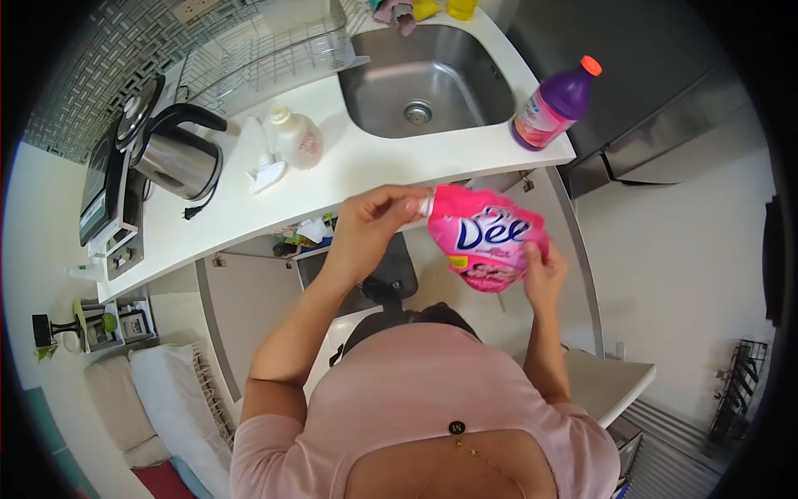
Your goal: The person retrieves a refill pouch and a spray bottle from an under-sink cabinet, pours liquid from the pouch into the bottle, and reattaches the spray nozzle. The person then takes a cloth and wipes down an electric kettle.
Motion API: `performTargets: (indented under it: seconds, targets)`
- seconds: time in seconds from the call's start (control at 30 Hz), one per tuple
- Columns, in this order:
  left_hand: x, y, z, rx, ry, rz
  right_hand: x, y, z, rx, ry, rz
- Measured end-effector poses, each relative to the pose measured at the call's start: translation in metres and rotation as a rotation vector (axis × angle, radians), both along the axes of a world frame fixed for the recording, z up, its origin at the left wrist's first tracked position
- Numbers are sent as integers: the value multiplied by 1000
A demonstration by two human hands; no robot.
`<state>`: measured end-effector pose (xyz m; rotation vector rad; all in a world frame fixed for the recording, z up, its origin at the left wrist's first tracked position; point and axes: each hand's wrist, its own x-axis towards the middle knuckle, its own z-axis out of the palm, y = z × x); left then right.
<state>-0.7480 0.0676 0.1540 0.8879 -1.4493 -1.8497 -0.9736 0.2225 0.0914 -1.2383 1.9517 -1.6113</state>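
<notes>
A pink refill pouch point(490, 270) labelled "Dee" is held in the air in front of the counter's edge, tilted with its white spout to the left. My left hand point(366, 229) is closed on the spout between thumb and fingers; whether a cap is on it cannot be made out. My right hand point(544, 270) grips the pouch's right side. On the counter stands a white bottle point(301, 143) without its top, and a white pump head point(267, 173) lies beside it. A purple bottle point(553, 104) with an orange cap stands to the right.
A steel sink point(465, 87) is set into the white counter point(403, 158). A kettle point(179, 158) and a wire dish rack point(258, 58) stand at the left and back. Below, a cabinet door point(258, 312) hangs open.
</notes>
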Motion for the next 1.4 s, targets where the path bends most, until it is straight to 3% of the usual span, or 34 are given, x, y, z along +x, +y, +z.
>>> performTargets:
  seconds: [0.1, 0.13, 0.2, 0.3, 0.4, 0.5, 0.6, 0.7, 0.8, 0.9, 1.0, 1.1, 1.2, 1.3, 1.4]
  targets:
    - [-14, 28, -45, -123, -94, -26, -17, 41, -24, 178, -38, 101]
    - [-18, 39, -60, 4, 97, -88, -20, 54, -28, 211, -62, 148]
    - [-35, 64, -61, 147, 63, -36, -22, 78, -44, 242, -102, 210]
    - [-27, 70, -106, 252, -291, -163, -17, 107, -77, 241, -127, 238]
    - [-34, 77, -113, 373, -827, -374, -6, 126, -99, 273, -156, 193]
    - [-38, 80, -142, 385, -662, -423, -4, 138, -109, 287, -229, 111]
    - [-55, 86, -168, 161, -581, -452, -2, 139, -106, 380, -134, 54]
    - [-74, 97, -197, -184, -571, -474, -5, 137, -141, 393, 125, 120]
    - [-83, 82, -214, -606, -450, -597, -16, 125, -172, 538, -216, 50]
    - [-78, 54, -227, -1101, -341, -724, -37, 103, -195, 493, -310, 183]
    - [-68, 26, -244, -1182, -350, -780, -47, 63, -184, 588, -203, 301]
    - [-58, 1, -269, -1164, -303, -706, -48, 28, -189, 608, -157, 377]
    - [-55, 0, -258, -615, -493, -420, -42, 0, -190, 618, -38, 443]
    - [-37, -13, -274, -299, -649, -516, -29, -24, -190, 649, -45, 467]
    - [-29, -18, -290, -269, -671, -409, -23, -40, -209, 620, -33, 437]
